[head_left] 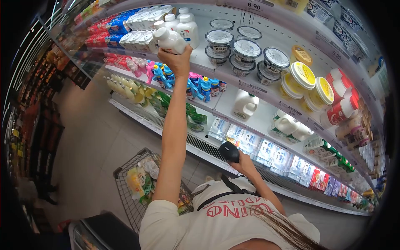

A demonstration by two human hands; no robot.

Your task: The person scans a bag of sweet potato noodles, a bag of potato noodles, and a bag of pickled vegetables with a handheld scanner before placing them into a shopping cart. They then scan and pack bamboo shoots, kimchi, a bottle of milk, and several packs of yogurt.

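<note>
At the upper shelf, my left hand [177, 61] is closed around a white plastic bottle [171, 40], which is tilted. Just behind it stand several similar white bottles [188, 31]. Low in front of my body, my right hand [243, 163] is wrapped round a black rounded device [229, 151] whose exact kind I cannot make out. Clear-lidded tubs [243, 51] are stacked to the right of the bottles on the same shelf. My fingers on the far side of the bottle are partly hidden.
A wire shopping cart [125, 183] with bagged groceries stands at my left. Yellow-lidded tubs [303, 75] and red-capped bottles [342, 109] line the shelf at right. Below are white jugs [246, 104] and blue-white packets [243, 139]. A person [43, 137] is at far left.
</note>
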